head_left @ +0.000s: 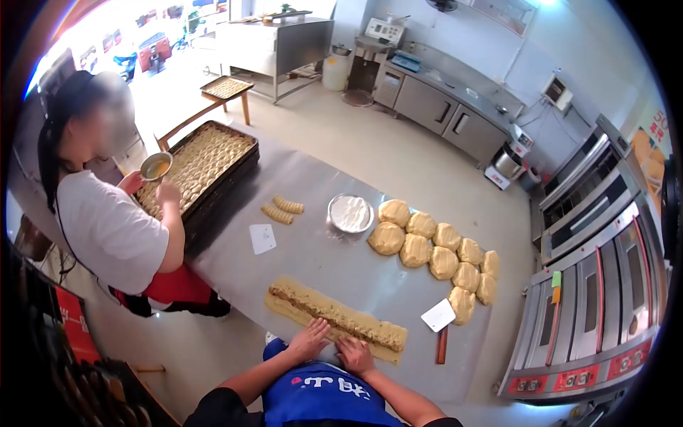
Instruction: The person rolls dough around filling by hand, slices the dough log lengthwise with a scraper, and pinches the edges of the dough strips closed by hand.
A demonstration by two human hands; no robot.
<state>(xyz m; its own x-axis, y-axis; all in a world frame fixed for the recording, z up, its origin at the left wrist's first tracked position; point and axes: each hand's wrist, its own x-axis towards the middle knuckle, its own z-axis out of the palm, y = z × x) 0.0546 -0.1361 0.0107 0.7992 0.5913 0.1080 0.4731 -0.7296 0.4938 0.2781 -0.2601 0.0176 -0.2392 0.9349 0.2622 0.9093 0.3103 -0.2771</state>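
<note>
A long flat strip of dough lies across the near part of the steel table, with a crumbly brownish filling in a line along it. My left hand rests at the strip's near edge, fingers stretched out onto the dough. Just beside it, my right hand touches the same edge with its fingers extended. Whether the fingertips pinch the dough's rim is hard to make out, but no tool is in either hand.
Several dough balls, a white scraper and a brown stick lie to the right. Beyond the strip are a flour bowl, two ridged dough rolls and another scraper. A co-worker holds a bowl over a pastry tray.
</note>
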